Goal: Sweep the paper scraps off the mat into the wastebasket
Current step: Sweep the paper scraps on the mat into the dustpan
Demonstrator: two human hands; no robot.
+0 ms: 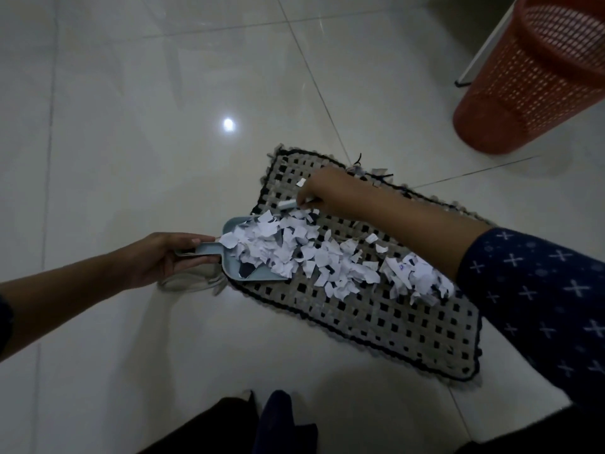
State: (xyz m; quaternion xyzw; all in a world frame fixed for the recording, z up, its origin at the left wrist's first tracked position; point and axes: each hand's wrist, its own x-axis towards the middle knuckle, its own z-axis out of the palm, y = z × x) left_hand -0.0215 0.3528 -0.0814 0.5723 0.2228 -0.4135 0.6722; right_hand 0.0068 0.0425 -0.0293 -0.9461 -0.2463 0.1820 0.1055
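A woven grey-and-black mat (376, 322) lies on the tiled floor. Torn white paper scraps (327, 257) form a band across its middle and spill into a pale blue dustpan (235, 267) at the mat's left edge. My left hand (157, 257) grips the dustpan's handle. My right hand (324, 191) is over the far part of the mat, closed on a small white brush (289, 203) whose tip touches the top of the scrap pile. The orange mesh wastebasket (530, 80) stands at the upper right, off the mat.
Glossy white floor tiles (131, 126) surround the mat. A white furniture leg (484, 47) stands just left of the wastebasket. My dark-clothed knees (262, 427) are at the bottom edge. A patterned blue sleeve (540, 290) covers my right forearm.
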